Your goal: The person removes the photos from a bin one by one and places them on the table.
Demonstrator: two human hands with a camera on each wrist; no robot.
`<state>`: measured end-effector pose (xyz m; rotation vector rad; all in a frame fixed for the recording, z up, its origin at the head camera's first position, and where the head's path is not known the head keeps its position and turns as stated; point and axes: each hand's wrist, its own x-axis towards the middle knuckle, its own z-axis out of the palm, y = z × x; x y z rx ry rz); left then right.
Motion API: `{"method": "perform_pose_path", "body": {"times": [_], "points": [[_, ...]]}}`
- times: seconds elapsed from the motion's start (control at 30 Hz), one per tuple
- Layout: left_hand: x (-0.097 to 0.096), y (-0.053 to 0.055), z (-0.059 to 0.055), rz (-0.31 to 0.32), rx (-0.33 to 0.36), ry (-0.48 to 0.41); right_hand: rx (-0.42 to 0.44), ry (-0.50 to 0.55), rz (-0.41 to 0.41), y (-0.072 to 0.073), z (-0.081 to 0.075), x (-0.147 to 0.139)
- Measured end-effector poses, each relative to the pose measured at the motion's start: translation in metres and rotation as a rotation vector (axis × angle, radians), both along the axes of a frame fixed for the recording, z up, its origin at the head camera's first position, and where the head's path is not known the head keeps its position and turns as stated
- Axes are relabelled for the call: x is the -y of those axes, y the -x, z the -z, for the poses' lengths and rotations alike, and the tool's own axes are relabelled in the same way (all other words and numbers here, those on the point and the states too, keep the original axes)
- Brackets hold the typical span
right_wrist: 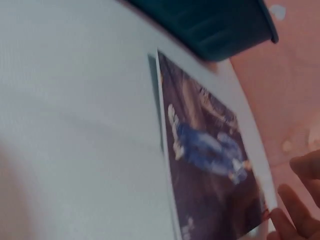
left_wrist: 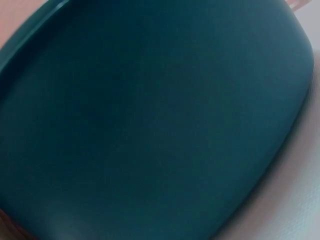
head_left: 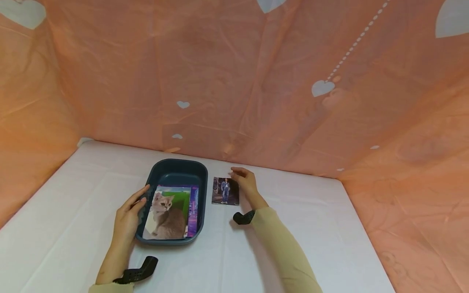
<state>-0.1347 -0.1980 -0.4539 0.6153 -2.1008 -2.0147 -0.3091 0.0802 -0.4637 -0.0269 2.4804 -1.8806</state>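
On the left of the white table stands a dark teal plastic basin (head_left: 177,167). Inside it lie a cat photo (head_left: 171,219) and, partly beneath, a purple and blue picture (head_left: 193,217). My left hand (head_left: 126,217) rests against the basin's left side, its fairly straight fingers touching the rim; the left wrist view is filled by the outer wall (left_wrist: 160,120). To the right of the basin, my right hand (head_left: 246,183) pinches the upper right corner of a dark photo (right_wrist: 207,150) of a person in blue clothes. A shadow shows along one photo edge.
An orange curtain (head_left: 227,81) with white hearts hangs behind the table and at both sides. White cloth (head_left: 300,219) covers the table. Each wrist wears a black camera mount, the left one (head_left: 141,272) beside the basin's near end.
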Motion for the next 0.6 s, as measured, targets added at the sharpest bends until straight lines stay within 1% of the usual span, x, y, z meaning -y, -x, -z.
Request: {"method": "perform_pose_path", "body": {"times": [0.17,0.23,0.3,0.43,0.6], "points": [[0.0,0.0,0.0,0.001,-0.01,0.005,-0.028,0.026,0.018,-0.004,-0.011,0.009],[0.0,0.0,0.0,0.003,-0.02,0.01,-0.032,0.041,0.012,-0.007,-0.017,0.015],[0.0,0.0,0.0,0.005,-0.022,0.007,-0.021,0.066,-0.006,-0.012,-0.024,0.022],[-0.001,-0.001,0.0,0.003,-0.019,-0.01,0.005,0.122,-0.068,-0.021,-0.039,0.037],[-0.001,0.001,0.0,-0.015,-0.018,-0.006,0.008,0.174,-0.135,-0.03,-0.054,0.057]]}}
